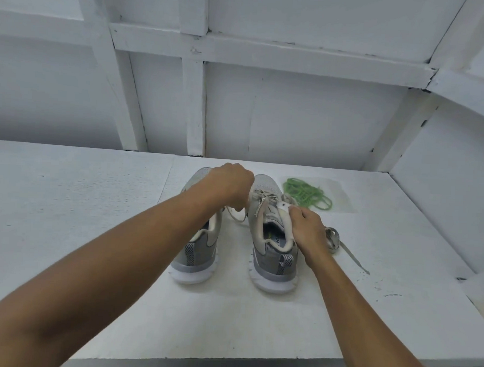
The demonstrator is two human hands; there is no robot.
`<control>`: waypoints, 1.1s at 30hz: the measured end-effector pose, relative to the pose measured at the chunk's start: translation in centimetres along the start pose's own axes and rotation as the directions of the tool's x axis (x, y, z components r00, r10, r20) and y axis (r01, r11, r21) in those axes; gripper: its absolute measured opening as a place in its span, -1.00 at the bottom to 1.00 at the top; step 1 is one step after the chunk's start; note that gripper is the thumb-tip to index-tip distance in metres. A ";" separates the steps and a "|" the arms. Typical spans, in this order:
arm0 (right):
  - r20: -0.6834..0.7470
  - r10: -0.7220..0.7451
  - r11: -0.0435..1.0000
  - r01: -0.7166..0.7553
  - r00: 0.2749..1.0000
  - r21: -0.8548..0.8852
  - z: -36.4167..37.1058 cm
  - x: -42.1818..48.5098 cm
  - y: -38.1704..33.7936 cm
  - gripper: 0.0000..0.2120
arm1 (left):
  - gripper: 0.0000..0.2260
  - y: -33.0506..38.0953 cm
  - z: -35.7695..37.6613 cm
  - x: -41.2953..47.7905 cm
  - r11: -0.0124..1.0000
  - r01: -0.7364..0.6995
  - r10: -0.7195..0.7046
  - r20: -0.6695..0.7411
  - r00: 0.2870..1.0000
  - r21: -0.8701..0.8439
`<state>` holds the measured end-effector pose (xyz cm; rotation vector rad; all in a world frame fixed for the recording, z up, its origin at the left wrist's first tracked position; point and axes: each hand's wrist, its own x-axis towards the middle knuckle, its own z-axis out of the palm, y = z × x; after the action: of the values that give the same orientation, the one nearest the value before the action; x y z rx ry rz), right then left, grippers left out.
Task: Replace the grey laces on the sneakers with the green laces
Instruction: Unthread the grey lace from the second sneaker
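Note:
Two grey sneakers stand side by side on the white table, heels toward me: the left sneaker (pixel 196 253) and the right sneaker (pixel 271 256). My left hand (pixel 231 184) hovers over the gap between the shoes with its fingers curled, pinching a grey lace (pixel 238 213) that loops down from the right sneaker's eyelets. My right hand (pixel 307 227) grips the right side of that sneaker's collar and tongue. A loose pile of green laces (pixel 307 193) lies just beyond and right of the right sneaker. A removed grey lace (pixel 335 238) is bunched on the table to the right of my right hand.
The white table (pixel 95 204) ends at a white framed wall (pixel 293 116) behind the shoes and a side wall on the right. A clear plastic sheet (pixel 342 199) lies under the green laces. The table's front edge runs near the bottom of the view.

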<state>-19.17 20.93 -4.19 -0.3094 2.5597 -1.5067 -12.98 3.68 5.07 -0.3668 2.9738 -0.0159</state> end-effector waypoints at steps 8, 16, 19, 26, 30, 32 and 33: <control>0.101 -0.089 0.994 0.095 0.991 -0.061 -1.2 0.8 -1.1 -0.74 | -0.68 3.5 2.9 -0.4 0.866 -0.006 -0.045 -0.091 0.995 -0.500; 0.244 -0.397 0.812 0.462 0.885 -0.357 -1.7 3.3 -5.9 -0.85 | -0.69 4.5 6.3 -0.5 0.697 0.060 -0.253 -0.166 0.953 -0.715; 0.394 -0.376 0.678 0.539 0.838 -0.500 -0.9 4.2 -6.8 -0.84 | -0.67 4.9 6.9 -0.8 0.556 0.051 -0.348 -0.178 0.920 -0.829; 0.485 -0.294 0.441 0.567 0.824 -0.696 1.0 4.7 -7.7 -0.84 | -0.72 5.8 7.8 -1.4 0.277 0.050 -0.556 -0.118 0.823 -0.960; 0.487 -0.352 0.330 0.593 0.799 -0.734 1.9 4.8 -7.6 -0.85 | -0.70 6.0 7.8 -1.4 0.217 0.053 -0.596 -0.090 0.798 -0.975; 0.496 -0.352 0.273 0.594 0.794 -0.757 2.1 4.8 -7.5 -0.84 | -0.69 6.1 7.8 -1.4 0.205 0.054 -0.602 -0.082 0.794 -0.977; 0.499 -0.348 0.251 0.591 0.794 -0.767 2.2 4.8 -7.6 -0.84 | -0.69 6.1 7.8 -1.4 0.195 0.054 -0.607 -0.077 0.791 -0.979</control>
<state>-22.53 14.26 1.24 -1.4128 2.9079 0.1646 -11.94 10.05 -2.63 -1.3334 2.7223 2.0300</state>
